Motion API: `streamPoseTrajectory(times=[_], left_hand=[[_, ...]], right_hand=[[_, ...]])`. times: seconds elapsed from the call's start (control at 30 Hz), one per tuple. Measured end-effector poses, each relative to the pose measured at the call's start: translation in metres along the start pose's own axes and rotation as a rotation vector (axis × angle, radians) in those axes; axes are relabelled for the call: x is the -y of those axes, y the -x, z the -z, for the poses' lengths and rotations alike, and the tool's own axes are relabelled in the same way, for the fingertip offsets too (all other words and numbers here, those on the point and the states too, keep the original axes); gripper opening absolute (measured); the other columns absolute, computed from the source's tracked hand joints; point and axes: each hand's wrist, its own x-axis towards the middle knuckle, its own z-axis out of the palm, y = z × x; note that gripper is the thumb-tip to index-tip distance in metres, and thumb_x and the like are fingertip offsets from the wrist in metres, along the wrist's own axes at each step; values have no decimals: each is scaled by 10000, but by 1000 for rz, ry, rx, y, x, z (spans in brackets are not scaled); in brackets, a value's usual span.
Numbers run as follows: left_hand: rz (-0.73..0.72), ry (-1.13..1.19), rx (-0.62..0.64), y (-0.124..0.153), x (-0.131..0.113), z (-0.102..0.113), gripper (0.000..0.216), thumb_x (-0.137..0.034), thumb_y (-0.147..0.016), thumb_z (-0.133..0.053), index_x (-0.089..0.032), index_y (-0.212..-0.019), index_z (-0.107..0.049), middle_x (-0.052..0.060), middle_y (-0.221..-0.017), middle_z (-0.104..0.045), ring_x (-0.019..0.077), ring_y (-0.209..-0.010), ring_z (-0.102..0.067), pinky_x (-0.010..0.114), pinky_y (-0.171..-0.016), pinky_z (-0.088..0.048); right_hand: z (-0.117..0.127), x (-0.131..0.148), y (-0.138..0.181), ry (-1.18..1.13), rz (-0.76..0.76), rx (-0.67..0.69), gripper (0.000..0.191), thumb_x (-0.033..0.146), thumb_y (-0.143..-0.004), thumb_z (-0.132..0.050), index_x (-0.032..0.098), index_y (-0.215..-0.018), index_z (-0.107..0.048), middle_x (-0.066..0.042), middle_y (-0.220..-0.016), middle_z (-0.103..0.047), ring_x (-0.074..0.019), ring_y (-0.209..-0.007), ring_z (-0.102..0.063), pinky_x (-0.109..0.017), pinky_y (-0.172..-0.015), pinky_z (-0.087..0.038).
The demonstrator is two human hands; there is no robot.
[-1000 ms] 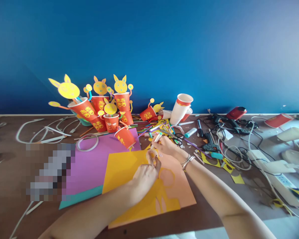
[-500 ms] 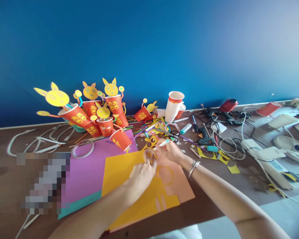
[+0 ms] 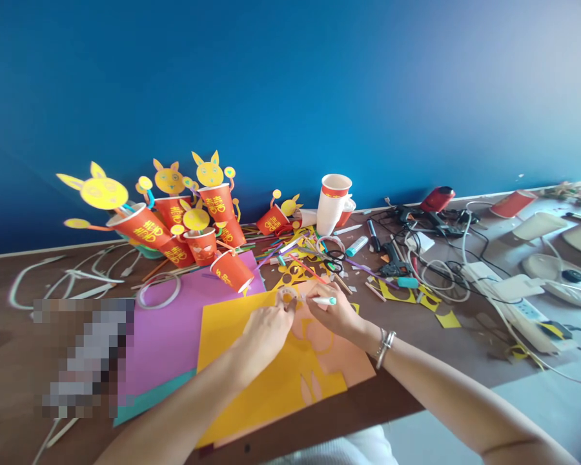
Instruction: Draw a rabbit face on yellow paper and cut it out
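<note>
My left hand (image 3: 267, 326) has its fingers closed on a small, pale, see-through ring (image 3: 285, 294), which lies flat near the top edge of the yellow paper (image 3: 242, 381). In my right hand (image 3: 337, 316) is a white marker (image 3: 323, 301) with a teal end, tilted over the paper beside the ring. Its tip is too small to make out. Under and to the right of the yellow sheet lies a peach sheet (image 3: 358, 368). Cut-out shapes show in the yellow sheet, among them two slender ear-like openings.
Red paper cups (image 3: 138, 223) with yellow animal faces stand at the back left. Purple paper (image 3: 167, 329) lies left of the yellow sheet. Scissors (image 3: 336, 258), markers and yellow scraps clutter the back middle. At the right are a glue gun (image 3: 394, 261), cables and a power strip (image 3: 508, 310).
My right hand has moved slightly down and right, and the marker lies flatter, its teal end swung to the right. The left hand stays at the ring. The view has shifted a little.
</note>
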Motion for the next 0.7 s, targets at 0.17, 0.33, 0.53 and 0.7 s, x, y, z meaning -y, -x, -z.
streamPoseTrajectory(times=[0.17,0.33,0.53,0.7], left_hand=[[-4,13,14,0,1,4,569,39,-808,-399,-158,-1339,-455,217,-1185,-612,194,-651,-692,264,-533,-534],[-12,45,-14,0,4,1,550,21,-814,-414,-167,-1328,-475,224,-1257,-563,191,-660,-686,273,-547,-531],[-15,98,24,0,7,8,513,35,-814,-376,-163,-1267,-514,155,-1091,-644,203,-673,-686,279,-579,-514],[-100,131,14,-2,12,20,418,23,-834,-385,-171,-1165,-553,113,-1035,-659,213,-810,-683,278,-673,-505]], right_hand=[[-2,6,8,-16,7,-21,116,115,-769,-478,192,-695,-523,24,-645,-603,-125,-625,-558,-301,-748,-343],[-3,11,12,23,41,-2,141,108,-782,-459,193,-674,-492,21,-626,-591,-122,-603,-557,-294,-730,-347],[0,17,14,63,91,-22,138,102,-789,-462,195,-691,-490,12,-631,-608,-128,-596,-567,-295,-719,-357],[2,29,16,83,266,45,68,144,-815,-498,196,-793,-536,-10,-692,-644,-140,-650,-599,-298,-706,-373]])
